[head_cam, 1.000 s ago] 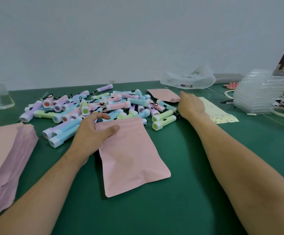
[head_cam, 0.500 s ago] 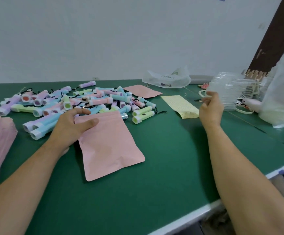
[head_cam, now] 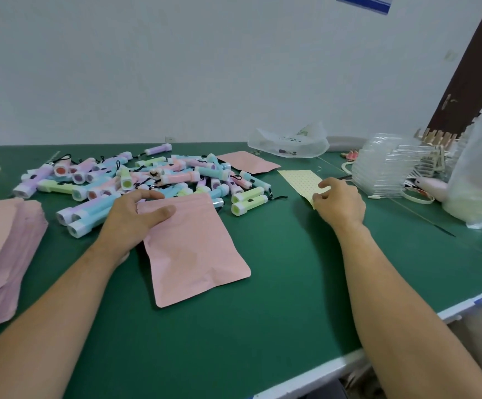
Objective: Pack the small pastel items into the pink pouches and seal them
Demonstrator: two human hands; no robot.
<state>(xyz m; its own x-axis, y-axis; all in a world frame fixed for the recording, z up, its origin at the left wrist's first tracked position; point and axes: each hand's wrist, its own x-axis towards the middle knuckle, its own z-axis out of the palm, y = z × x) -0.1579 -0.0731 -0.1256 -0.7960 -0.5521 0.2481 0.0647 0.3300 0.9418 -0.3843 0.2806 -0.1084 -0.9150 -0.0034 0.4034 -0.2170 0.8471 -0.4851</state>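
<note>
Step, prob: open pouch (head_cam: 196,254) mouth for loading. To do it well, pin the top-left corner w/ L grip (head_cam: 132,220) so pouch lies flat on surface (head_cam: 263,326), mouth toward torch pile (head_cam: 147,180) just behind it. Spread mouth w/ other hand before feeding torches in.

L grip: narrow, thumb on top of pouch, fingers at its top edge, holding it.

R grip (head_cam: 340,204): fingers curled, seems to pinch near end of yellow sheet (head_cam: 300,178), well apart from pouch.
</note>
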